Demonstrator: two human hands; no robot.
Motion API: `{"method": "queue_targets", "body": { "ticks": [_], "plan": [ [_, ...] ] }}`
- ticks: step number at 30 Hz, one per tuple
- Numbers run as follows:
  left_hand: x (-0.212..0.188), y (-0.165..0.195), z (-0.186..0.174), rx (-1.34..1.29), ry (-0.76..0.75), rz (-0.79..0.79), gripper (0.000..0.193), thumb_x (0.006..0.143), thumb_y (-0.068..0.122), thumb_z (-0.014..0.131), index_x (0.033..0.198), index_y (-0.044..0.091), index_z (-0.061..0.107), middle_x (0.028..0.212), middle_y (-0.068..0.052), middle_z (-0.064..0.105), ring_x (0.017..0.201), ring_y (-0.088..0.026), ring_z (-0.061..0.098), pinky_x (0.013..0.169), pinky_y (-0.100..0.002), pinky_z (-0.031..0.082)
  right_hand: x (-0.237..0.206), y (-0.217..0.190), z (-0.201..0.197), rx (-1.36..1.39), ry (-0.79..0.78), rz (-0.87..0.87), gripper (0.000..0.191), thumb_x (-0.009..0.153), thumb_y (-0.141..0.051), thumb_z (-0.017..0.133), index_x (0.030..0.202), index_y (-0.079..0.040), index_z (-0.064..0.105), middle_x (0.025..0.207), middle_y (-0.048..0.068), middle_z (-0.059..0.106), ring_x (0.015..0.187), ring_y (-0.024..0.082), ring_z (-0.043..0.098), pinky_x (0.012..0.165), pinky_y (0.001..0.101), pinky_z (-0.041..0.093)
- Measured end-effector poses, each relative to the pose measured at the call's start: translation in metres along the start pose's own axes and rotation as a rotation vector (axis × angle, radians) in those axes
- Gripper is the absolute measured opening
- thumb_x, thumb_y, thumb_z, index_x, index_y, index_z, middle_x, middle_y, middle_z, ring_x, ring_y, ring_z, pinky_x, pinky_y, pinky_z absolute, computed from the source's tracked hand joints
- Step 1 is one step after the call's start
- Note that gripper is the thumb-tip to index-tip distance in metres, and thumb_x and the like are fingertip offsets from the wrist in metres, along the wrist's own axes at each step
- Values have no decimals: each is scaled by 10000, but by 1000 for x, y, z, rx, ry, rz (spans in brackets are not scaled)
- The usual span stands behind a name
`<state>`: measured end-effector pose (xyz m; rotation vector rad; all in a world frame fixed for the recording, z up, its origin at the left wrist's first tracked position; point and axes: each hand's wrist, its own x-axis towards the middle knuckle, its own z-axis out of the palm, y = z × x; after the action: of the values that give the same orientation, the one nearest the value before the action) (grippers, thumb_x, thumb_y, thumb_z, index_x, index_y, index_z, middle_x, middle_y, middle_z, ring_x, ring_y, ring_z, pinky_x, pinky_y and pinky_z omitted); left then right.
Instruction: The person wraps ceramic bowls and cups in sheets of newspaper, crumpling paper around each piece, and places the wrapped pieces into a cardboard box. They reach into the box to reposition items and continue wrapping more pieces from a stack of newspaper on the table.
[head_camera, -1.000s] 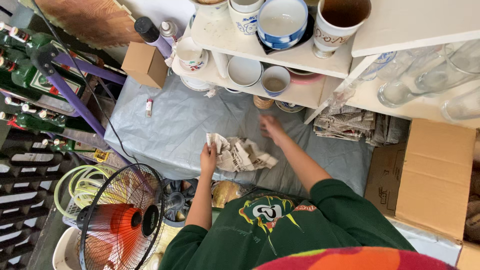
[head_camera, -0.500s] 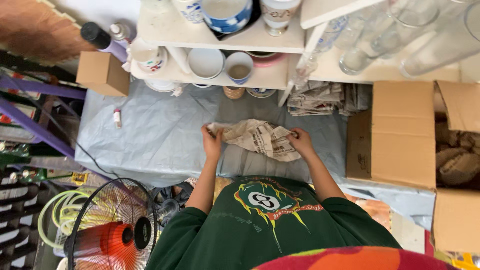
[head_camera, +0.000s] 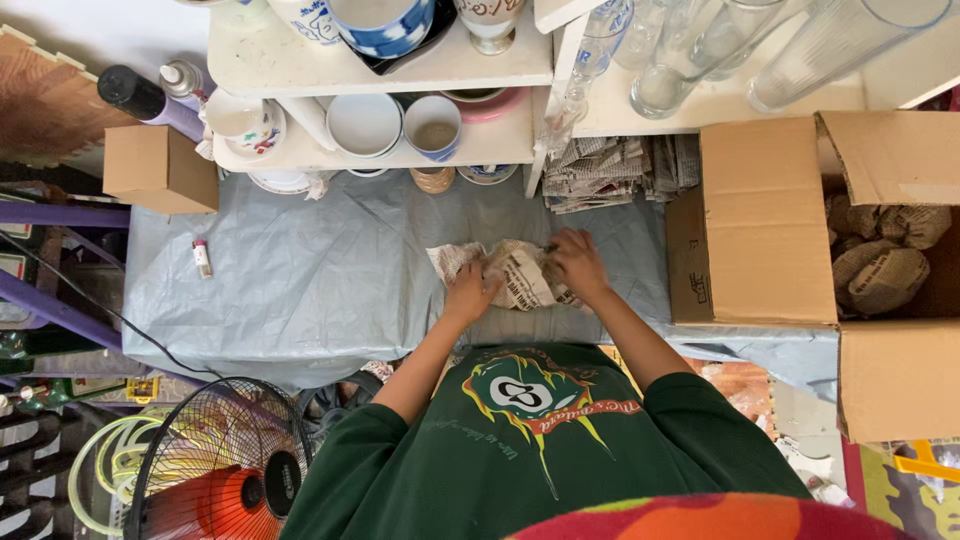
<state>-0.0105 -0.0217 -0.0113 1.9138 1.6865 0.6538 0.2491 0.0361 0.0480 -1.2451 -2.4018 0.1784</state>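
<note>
- The left hand (head_camera: 470, 293) presses on the left end of a crumpled newspaper bundle (head_camera: 515, 272), fingers curled onto the paper in a closed grip.
- The right hand (head_camera: 578, 262) lies over the right end of the same bundle, fingers bent down around it, also gripping the paper.
- The bundle lies on a grey plastic sheet (head_camera: 320, 270), near the middle of the sheet and just in front of the white shelf (head_camera: 380, 155).
- Whatever is inside the paper is hidden.
- A stack of flat newspapers (head_camera: 610, 172) sits behind the bundle and to its right, under the shelf edge.
- An open cardboard box (head_camera: 760, 230) stands to the right of the bundle, near the right hand but apart from it; wrapped paper lumps (head_camera: 880, 265) lie inside.
- Bowls and cups (head_camera: 400, 122) sit on the shelf behind the bundle; tall glasses (head_camera: 690, 60) stand further right.
- A small tube (head_camera: 202, 257) lies on the sheet well to the left of the bundle.
- A small closed cardboard box (head_camera: 158, 170) stands further left, beside the shelf.
- A fan (head_camera: 220, 470) stands to the lower left of the bundle.
</note>
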Motion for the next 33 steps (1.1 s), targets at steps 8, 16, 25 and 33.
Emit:
{"method": "queue_targets", "body": {
  "ticks": [8, 16, 25, 33],
  "plan": [
    [-19, -31, -26, -240, -182, 156, 438, 824, 412, 782, 1017, 19, 759, 947, -173, 698, 950, -351, 657, 831, -432, 501, -3, 43, 12, 481, -79, 846, 385, 974, -280, 763, 800, 43, 646, 705, 148, 615, 651, 337, 615, 605, 414, 458],
    [-32, -45, -32, -600, -90, -60, 408, 968, 316, 680, 1223, -2, 668, 1127, -165, 753, 1047, -271, 704, 921, -372, 536, -23, 35, -1, -81, 189, 1, 289, 865, -53, 689, 1140, -132, 650, 1299, 123, 658, 1220, 351, 611, 1015, 469, 495],
    [-31, -50, -27, -636, -50, -157, 474, 995, 340, 644, 1274, -42, 602, 1084, -176, 751, 960, -236, 726, 836, -352, 566, -37, 8, -76, 526, 116, 24, 666, 849, -185, 670, 1483, -43, 525, 1566, 164, 507, 1532, 359, 401, 1265, 498, 316],
    [-39, -61, -30, -518, -98, -59, 429, 948, 285, 681, 1237, -26, 624, 1117, -227, 709, 985, -338, 705, 863, -403, 553, -35, -7, -53, 541, -129, -18, 474, 803, -249, 874, 1221, -137, 682, 1243, 64, 691, 1200, 282, 646, 1042, 414, 514]
  ]
}}
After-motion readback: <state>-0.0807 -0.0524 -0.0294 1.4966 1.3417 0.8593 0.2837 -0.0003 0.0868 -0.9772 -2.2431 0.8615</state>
